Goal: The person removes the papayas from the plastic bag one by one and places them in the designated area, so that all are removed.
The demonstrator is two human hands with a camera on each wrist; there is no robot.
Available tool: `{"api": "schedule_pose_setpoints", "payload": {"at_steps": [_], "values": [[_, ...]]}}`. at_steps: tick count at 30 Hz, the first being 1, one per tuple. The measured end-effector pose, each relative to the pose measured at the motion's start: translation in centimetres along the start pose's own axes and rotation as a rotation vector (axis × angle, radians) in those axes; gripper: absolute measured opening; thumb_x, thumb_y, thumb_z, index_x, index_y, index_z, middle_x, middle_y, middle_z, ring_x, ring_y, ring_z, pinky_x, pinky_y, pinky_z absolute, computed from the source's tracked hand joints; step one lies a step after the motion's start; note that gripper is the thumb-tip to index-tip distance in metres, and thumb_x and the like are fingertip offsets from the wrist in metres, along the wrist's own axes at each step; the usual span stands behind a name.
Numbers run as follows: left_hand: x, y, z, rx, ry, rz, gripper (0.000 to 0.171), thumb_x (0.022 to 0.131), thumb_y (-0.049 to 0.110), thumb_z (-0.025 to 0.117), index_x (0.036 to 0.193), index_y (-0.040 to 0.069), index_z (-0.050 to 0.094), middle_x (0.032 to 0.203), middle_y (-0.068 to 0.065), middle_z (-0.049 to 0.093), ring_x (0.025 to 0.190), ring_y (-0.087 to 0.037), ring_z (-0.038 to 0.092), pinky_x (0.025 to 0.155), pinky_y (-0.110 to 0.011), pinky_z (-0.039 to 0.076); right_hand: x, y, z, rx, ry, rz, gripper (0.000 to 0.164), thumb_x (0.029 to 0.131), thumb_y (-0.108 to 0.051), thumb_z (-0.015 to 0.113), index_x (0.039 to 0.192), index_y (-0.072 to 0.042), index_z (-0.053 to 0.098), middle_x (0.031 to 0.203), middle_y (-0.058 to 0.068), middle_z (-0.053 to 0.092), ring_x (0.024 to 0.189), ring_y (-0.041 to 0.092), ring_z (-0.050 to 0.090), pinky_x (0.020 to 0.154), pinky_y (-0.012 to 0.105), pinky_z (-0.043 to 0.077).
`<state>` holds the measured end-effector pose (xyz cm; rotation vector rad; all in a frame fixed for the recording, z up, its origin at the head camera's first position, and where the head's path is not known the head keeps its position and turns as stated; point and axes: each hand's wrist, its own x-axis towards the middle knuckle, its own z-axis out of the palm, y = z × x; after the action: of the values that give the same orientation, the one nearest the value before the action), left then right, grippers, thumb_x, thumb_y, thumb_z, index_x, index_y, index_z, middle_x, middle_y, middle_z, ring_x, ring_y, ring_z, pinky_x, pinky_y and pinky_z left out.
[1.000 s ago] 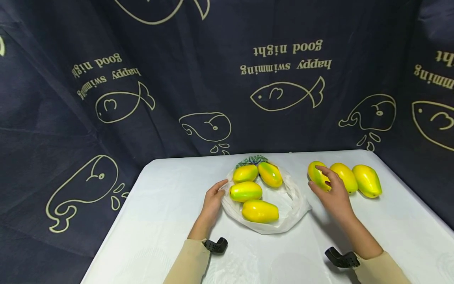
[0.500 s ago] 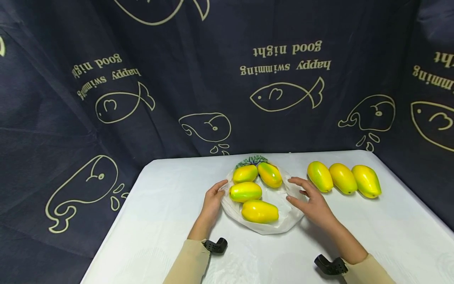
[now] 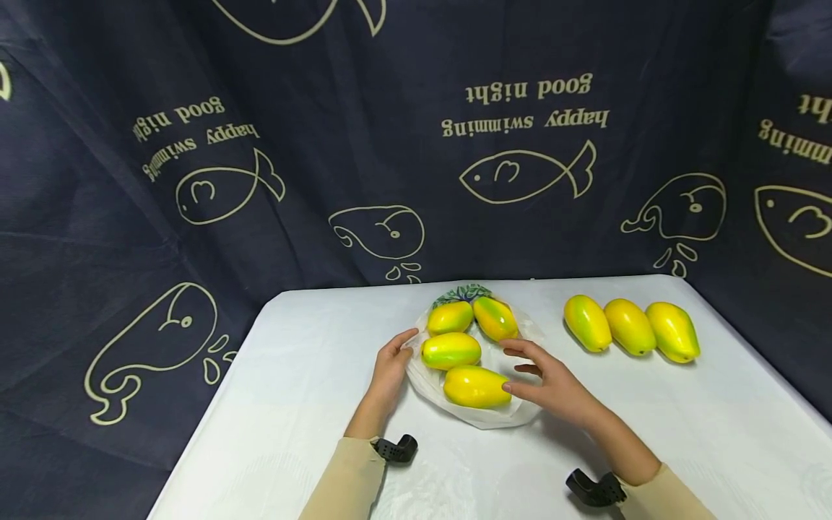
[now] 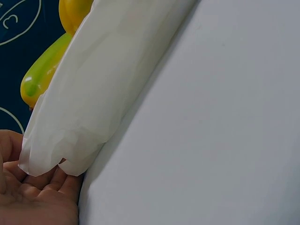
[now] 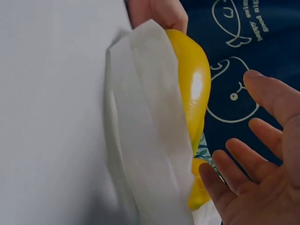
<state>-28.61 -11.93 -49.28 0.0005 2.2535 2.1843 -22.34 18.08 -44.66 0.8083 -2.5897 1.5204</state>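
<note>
A thin white plastic bag point(image 3: 481, 417) lies with its mouth spread wide. Inside sit several glossy yellow-green fruits, shaped like mangoes or papayas; the front fruit point(image 3: 474, 388) lies lengthwise and the left fruit point(image 3: 451, 351) is just behind it. My left hand point(image 3: 388, 372) holds the bag's left rim, with fingers under the plastic edge in the left wrist view. Over the bag's right part is my right hand point(image 3: 552, 386), palm facing inward and fingers spread, empty. Its thumb tip overlaps the right end of the front fruit in the head view.
Three more fruits point(image 3: 629, 327) stand in a row at the back right of the white table point(image 3: 312, 361). A green tree print point(image 3: 463, 292) shows at the bag's back. Behind the table hangs a dark curtain point(image 3: 390, 144) with fish drawings.
My right hand has moved left, from above the row of fruits to over the bag, its fingers still spread. The left hand has stayed at the bag's left rim.
</note>
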Motion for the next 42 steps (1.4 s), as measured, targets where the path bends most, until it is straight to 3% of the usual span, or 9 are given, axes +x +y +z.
{"api": "schedule_pose_setpoints", "payload": {"at_steps": [6, 11, 17, 28, 34, 38, 42], "values": [[-0.1, 0.1, 0.1, 0.009, 0.002, 0.008, 0.042, 0.099, 0.007, 0.044, 0.139, 0.01, 0.059, 0.155, -0.012, 0.046, 0.148, -0.03, 0.035, 0.122, -0.047, 0.032, 0.1, 0.2, 0.7, 0.02, -0.078, 0.002, 0.066, 0.089, -0.025, 0.075, 0.147, -0.015, 0.044, 0.149, 0.015, 0.049, 0.134, 0.04, 0.049, 0.106, 0.043, 0.051], [-0.1, 0.0, 0.1, 0.009, 0.003, 0.015, 0.042, 0.099, 0.007, 0.044, 0.139, 0.009, 0.058, 0.154, -0.013, 0.046, 0.147, -0.031, 0.037, 0.121, -0.047, 0.033, 0.3, 0.6, 1.3, 0.012, -0.124, 0.017, 0.066, 0.09, -0.026, 0.074, 0.147, -0.011, 0.044, 0.15, 0.015, 0.048, 0.135, 0.039, 0.049, 0.107, 0.043, 0.05], [-0.1, -0.1, 0.1, 0.007, -0.002, 0.014, 0.042, 0.099, 0.008, 0.044, 0.139, 0.01, 0.058, 0.154, -0.012, 0.046, 0.147, -0.03, 0.037, 0.122, -0.047, 0.032, 0.3, 0.9, 1.9, -0.022, -0.123, 0.031, 0.065, 0.089, -0.026, 0.075, 0.145, -0.011, 0.047, 0.148, 0.012, 0.052, 0.133, 0.036, 0.051, 0.105, 0.036, 0.051], [-0.1, -0.1, 0.1, 0.011, -0.003, 0.024, 0.042, 0.099, 0.008, 0.044, 0.139, 0.009, 0.058, 0.154, -0.013, 0.047, 0.147, -0.031, 0.037, 0.122, -0.047, 0.033, 0.3, 1.2, 2.5, -0.067, -0.133, 0.081, 0.063, 0.088, -0.029, 0.076, 0.144, -0.019, 0.048, 0.145, 0.004, 0.055, 0.133, 0.032, 0.052, 0.106, 0.044, 0.049], [-0.1, -0.3, 0.1, 0.001, -0.002, 0.009, 0.042, 0.1, 0.008, 0.044, 0.141, 0.008, 0.056, 0.155, -0.014, 0.045, 0.148, -0.032, 0.036, 0.122, -0.048, 0.032, 0.2, 1.3, 2.5, -0.06, -0.132, 0.091, 0.059, 0.088, -0.027, 0.076, 0.141, -0.019, 0.051, 0.141, 0.002, 0.058, 0.128, 0.03, 0.055, 0.102, 0.034, 0.052], [-0.4, 0.4, 0.1, -0.006, -0.009, 0.001, 0.042, 0.1, 0.006, 0.044, 0.14, 0.005, 0.056, 0.155, -0.017, 0.044, 0.149, -0.034, 0.034, 0.123, -0.05, 0.029, 0.3, 1.2, 2.5, -0.058, -0.129, 0.087, 0.058, 0.088, -0.027, 0.076, 0.14, -0.02, 0.052, 0.14, 0.002, 0.059, 0.127, 0.029, 0.055, 0.101, 0.032, 0.053], [-1.4, 2.3, 0.1, -0.004, -0.02, 0.002, 0.042, 0.099, 0.003, 0.045, 0.139, 0.001, 0.055, 0.153, -0.019, 0.045, 0.148, -0.035, 0.034, 0.124, -0.05, 0.028, 0.3, 1.1, 2.5, -0.064, -0.124, 0.086, 0.057, 0.088, -0.028, 0.076, 0.14, -0.02, 0.052, 0.139, 0.001, 0.059, 0.126, 0.029, 0.056, 0.101, 0.033, 0.053]]}}
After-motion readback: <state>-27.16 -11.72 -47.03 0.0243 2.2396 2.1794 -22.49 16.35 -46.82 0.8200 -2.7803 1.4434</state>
